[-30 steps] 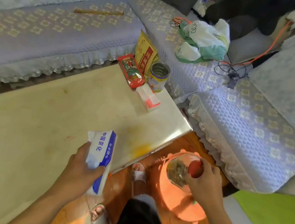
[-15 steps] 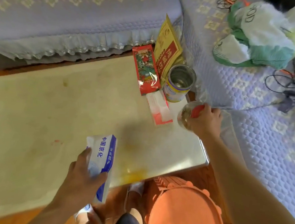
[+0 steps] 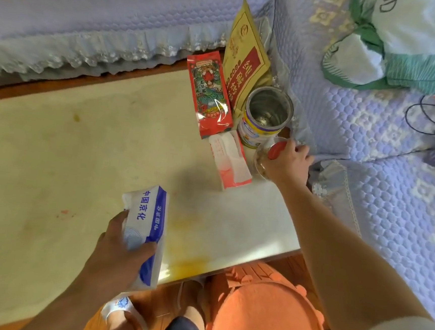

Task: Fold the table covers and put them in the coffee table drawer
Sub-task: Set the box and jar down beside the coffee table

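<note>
No cover was folded yet; left hand (image 3: 125, 249) gripped a tissue pack (image 3: 146, 227), right hand (image 3: 287, 163) held a glass jar (image 3: 263, 155) on the bench (image 3: 80, 153).

Surface (image 3: 54, 150): packet (image 3: 208, 95), pouch (image 3: 246, 62), tin (image 3: 265, 116) clustered at far right corner. Tissue pack (image 3: 229, 163) just before packet. Stool (image 3: 268, 319) below near edge. Sofa (image 3: 93, 9) behind; bag (image 3: 405, 44) on sofa, right.

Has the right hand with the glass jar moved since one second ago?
Yes. The right hand carried the glass jar from over the orange stool up onto the table's far corner, beside the open tin can.
</note>
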Available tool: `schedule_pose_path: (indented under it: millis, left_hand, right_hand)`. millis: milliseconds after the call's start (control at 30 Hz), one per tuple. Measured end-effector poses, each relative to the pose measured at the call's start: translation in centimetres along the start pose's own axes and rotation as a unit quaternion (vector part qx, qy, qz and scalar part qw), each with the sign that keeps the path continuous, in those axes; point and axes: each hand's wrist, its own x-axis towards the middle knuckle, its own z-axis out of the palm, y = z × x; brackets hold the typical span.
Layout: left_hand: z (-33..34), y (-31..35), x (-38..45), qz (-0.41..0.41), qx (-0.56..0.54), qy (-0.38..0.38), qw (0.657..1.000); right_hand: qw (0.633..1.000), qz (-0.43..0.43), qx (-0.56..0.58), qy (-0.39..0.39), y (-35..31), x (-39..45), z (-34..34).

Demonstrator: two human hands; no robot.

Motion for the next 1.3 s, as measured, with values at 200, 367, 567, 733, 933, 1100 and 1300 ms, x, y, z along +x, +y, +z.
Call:
schedule_pose_path:
  millis: [200,367,567,733,933,1100,1300]
  left_hand:
    - [0.2,-0.6,-0.3,0.001,0.02,-0.005,1.0]
    - [-0.1,-1.1,-0.1,-0.007,0.03,-0.008,0.999]
    - [0.1,-1.1,-0.3,0.001,0.038,-0.002,0.999]
    - [0.8,-0.9,-1.4,0.036,0.056,0.009,0.998]
    - [5.1,1.5,-3.3,0.182,0.21,-0.157,0.948]
    - [5.9,2.6,-1.7,0.168,0.245,-0.137,0.945]
    - [1.7,1.5,0.8,0.111,0.242,-0.074,0.961]
  right_hand:
    - [1.0,0.003,-0.025,0.001,0.1,0.1,0.7]
    - [0.999,0.004,-0.035,0.002,0.3,-0.1,1.3]
    - [0.999,0.009,-0.006,-0.044,1.1,-0.2,0.0]
    - [0.982,0.021,0.182,-0.045,0.8,-10.3,0.1]
    - [0.677,0.209,0.592,-0.385,0.7,-26.2,5.3]
    - [0.641,0.455,0.609,-0.106,5.6,-20.9,7.7]
    - [0.648,0.433,0.619,-0.094,8.8,-10.9,7.8]
